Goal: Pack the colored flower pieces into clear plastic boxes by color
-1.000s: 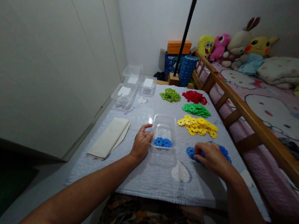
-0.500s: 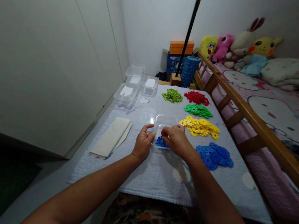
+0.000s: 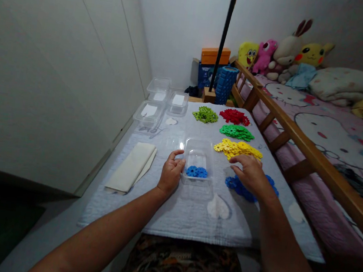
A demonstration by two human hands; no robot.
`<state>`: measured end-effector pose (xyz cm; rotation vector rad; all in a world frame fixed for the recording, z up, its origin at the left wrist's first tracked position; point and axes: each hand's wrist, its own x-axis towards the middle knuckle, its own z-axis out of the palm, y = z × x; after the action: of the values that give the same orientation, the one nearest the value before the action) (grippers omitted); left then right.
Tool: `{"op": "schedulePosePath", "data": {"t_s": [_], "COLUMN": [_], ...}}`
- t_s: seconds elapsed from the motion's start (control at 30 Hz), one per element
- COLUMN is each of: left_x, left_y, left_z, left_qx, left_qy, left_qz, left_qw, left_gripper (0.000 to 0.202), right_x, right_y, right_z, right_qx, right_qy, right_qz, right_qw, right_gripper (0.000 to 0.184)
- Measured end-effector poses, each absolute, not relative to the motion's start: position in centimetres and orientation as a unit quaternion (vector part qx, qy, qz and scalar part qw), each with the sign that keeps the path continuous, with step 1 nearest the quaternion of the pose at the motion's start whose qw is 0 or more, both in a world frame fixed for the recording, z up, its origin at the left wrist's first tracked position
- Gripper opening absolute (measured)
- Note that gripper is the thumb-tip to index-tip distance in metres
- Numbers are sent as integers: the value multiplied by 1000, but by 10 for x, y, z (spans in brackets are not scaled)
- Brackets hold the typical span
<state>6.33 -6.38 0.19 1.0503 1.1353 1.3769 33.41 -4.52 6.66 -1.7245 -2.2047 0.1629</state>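
A clear plastic box (image 3: 200, 146) stands in front of me with blue flower-shaped discs (image 3: 197, 172) lying in its near end. My left hand (image 3: 171, 170) grips the left side of this box, its index finger along the wall. Out to the right, my right hand (image 3: 248, 172) hovers above the blue disc pile (image 3: 271, 183), thumb and index finger apart with nothing visible between them. The hand covers part of that pile. Just behind it lies a pile of yellow discs (image 3: 237, 149).
Farther back are piles of green (image 3: 237, 132), red (image 3: 235, 117) and lime discs (image 3: 205, 114). Several clear boxes with white labels (image 3: 148, 111) stand back left. A folded beige cloth (image 3: 132, 167) lies on the left. A wooden bed rail (image 3: 286, 132) borders the right side.
My right hand has moved out of the box, rightward to the blue pile, and its fingers have parted. The discs in the box are uncovered. My left hand stays at the box.
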Motion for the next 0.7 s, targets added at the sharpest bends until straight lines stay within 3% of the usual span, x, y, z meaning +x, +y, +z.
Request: {"op": "schedulePosePath", "data": {"t_s": [0.33,0.6,0.7], "left_x": [64,63,63], "left_y": [-65,-66,-67], "left_z": [8,7,8], "left_qx": [431,431,434], "left_qy": [479,476,482], "left_qz": [573,575,569], "left_qw": [507,507,505], "left_gripper": [39,40,41], "right_x": [357,348,340], "right_y": [-74,-70,-67], "right_z": [39,52,71], "right_qx": [-594,-589,-559], "right_qy": [-802,-801,-807], "right_qz": [14,91,156], "right_qw": [55,57,113], "right_gripper": [17,12,15]}}
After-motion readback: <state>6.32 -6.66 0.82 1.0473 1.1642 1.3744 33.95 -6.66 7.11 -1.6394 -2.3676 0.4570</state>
